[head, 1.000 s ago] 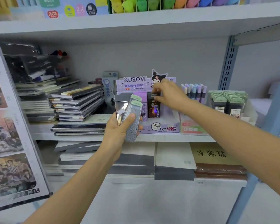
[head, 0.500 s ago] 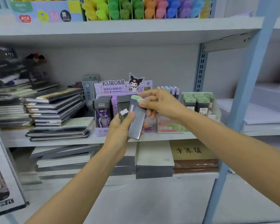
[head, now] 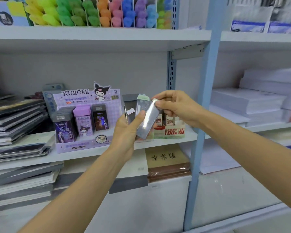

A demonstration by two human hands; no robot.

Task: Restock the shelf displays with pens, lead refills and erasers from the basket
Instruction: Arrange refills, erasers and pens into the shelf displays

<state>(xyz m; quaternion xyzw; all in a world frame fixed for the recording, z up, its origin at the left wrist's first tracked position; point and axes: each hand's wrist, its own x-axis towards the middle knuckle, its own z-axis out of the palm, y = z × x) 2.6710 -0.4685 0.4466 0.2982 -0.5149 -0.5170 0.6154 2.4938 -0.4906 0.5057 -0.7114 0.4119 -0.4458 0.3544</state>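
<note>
Here the left hand (head: 126,133) grips a fan of lead refill cases (head: 132,106) before the shelf (head: 40,157); the right hand (head: 176,106) pinches the top of the frontmost case (head: 149,121). The Kuromi display box (head: 81,145) stands just left of them.

The slim grey plastic lead-refill case (head: 148,121) is glossy, with a bright glare down its smooth face. The purple cardboard display box (head: 84,101) looks smooth and printed. The pale grey metal shelf (head: 91,36) is painted matt. The brown notebook stack (head: 169,172) shines under clear film. The white paper stacks (head: 252,101) look matt.
</note>
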